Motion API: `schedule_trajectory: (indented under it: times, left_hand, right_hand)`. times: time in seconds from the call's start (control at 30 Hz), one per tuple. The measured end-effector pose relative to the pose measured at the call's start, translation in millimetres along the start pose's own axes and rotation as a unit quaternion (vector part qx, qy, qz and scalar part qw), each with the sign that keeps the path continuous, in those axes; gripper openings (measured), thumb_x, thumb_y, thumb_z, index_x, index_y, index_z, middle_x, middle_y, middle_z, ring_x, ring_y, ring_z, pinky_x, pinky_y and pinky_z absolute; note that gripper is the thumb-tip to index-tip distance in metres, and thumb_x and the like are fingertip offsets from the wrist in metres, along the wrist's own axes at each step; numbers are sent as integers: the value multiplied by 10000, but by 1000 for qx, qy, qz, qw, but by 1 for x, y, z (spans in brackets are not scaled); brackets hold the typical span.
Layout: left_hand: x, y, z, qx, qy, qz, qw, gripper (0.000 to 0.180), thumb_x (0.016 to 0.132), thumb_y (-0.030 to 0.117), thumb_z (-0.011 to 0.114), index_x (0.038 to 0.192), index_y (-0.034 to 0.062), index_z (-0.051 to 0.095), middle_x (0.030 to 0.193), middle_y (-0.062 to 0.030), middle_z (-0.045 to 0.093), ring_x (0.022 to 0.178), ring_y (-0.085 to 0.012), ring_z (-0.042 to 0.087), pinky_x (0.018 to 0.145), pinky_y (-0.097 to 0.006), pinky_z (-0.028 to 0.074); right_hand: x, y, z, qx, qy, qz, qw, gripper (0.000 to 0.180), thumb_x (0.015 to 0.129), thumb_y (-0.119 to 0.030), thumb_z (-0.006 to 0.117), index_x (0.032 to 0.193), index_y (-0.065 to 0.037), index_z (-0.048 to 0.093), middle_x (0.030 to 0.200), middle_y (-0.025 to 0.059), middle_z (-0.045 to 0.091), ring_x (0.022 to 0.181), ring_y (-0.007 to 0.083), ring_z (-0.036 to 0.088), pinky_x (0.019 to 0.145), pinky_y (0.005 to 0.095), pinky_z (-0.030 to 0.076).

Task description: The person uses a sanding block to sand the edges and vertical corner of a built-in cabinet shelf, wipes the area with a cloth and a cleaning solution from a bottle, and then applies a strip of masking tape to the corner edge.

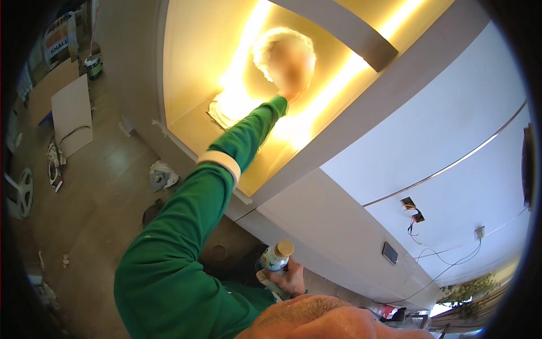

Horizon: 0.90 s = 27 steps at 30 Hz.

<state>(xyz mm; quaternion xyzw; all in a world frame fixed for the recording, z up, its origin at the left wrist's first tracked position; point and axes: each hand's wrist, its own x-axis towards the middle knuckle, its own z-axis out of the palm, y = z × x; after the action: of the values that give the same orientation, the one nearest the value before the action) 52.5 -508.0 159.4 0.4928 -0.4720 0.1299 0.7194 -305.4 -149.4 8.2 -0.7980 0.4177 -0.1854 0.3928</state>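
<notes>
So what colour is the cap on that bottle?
Tan or light beige: the cap tops the bottle held in the right hand, in the head view.

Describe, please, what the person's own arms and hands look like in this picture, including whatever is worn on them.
The raised arm wears a long bright green sleeve with a pale, cream-coloured band around it partway up. Its hand is blurred against the glowing recess, so no glove can be made out. The other hand is bare, with green fabric below it; no watch or rings show.

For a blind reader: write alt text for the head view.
A green-sleeved arm reaches up into a glowing yellow-lit wall recess, its left hand lost in glare. The right hand grips a small bottle with a tan cap. Debris litters the floor.
</notes>
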Motion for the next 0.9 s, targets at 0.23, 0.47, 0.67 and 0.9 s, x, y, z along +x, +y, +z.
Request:
schedule_trajectory:
  times: [0.23, 0.47, 0.67, 0.9]
  left_hand:
    - [49, -33, -10, 161, -30, 228, 960, 577, 925, 366, 682, 1381, 61, 504, 1383, -177, 503, 1285, -343, 454, 1057, -516, 357]
    - [-17, -77, -74, 172, 53, 155, 971, 286, 897, 84, 658, 1174, 24, 618, 1089, -171, 666, 1006, -355, 616, 832, -483, 496]
    - [-15, 91, -252, -67, 40, 91, 993, 335, 848, -60, 648, 1182, -73, 646, 1010, -177, 731, 943, -226, 718, 832, -321, 555]
    - [181, 230, -272, 177, 173, 373, 894, 201, 867, 12, 607, 1049, 1, 692, 844, -153, 705, 740, -209, 683, 682, -332, 543]
  right_hand:
    - [4, 9, -10, 11, 19, 22, 1000, 661, 712, -316, 882, 1216, 10, 605, 990, 172, 744, 909, 289, 750, 830, 396, 598]
    - [17, -11, 1, 24, -6, 15, 1000, 608, 721, -298, 873, 1178, 20, 632, 997, 179, 745, 921, 297, 747, 841, 389, 590]
    - [27, -13, 6, 33, -21, 8, 999, 657, 700, -354, 881, 1219, -28, 645, 1041, 138, 751, 964, 270, 742, 905, 395, 575]
    - [29, -33, -4, 27, -6, 7, 1000, 683, 720, -355, 872, 1257, -21, 611, 1037, 140, 752, 984, 259, 739, 907, 386, 577]
